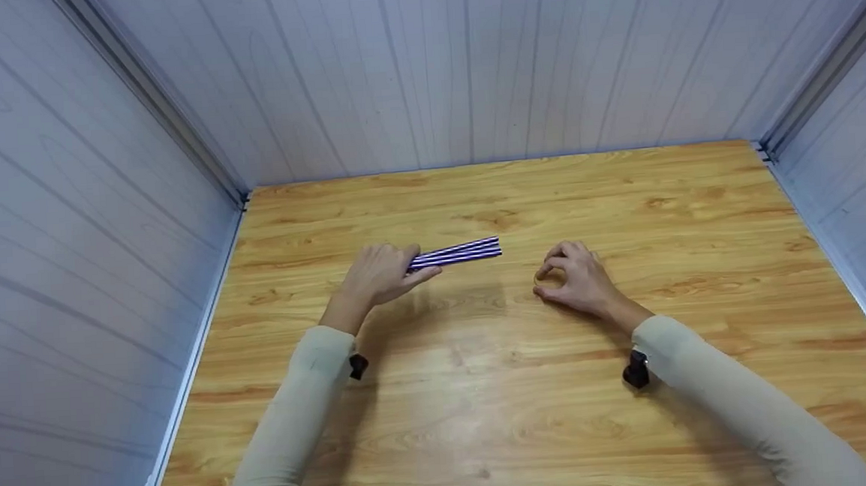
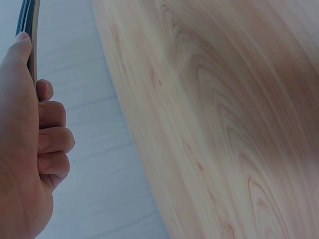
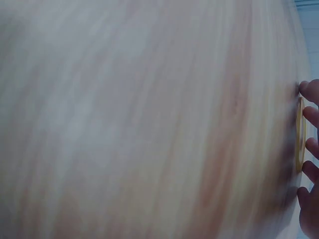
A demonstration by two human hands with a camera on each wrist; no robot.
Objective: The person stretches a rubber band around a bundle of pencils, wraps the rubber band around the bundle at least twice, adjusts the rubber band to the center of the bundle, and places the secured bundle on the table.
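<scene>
Two hands are at work over the table [image 1: 487,390], and only one has the bundle. Your left hand [image 1: 379,275] is curled round one end of a small bundle of striped straws [image 1: 458,252], thumb laid along it; the left wrist view shows the fingers [image 2: 52,139] folded in and the straws' dark edge [image 2: 27,20] running up past the thumb. The free end of the bundle sticks out to the right, just above the wood.

Your right hand [image 1: 576,279] rests close by, a little apart from the straws' tip, fingers bent around a thin yellowish rubber band [image 3: 299,134], which the right wrist view shows stretched across the fingertips [image 3: 311,117]. From the head view the band is too small to make out.

So the straws look gathered and the band picked up, but the band is not yet on the bundle. Nothing lies between the two hands. Grey panelled walls [image 1: 63,220] close in the table on three sides.
</scene>
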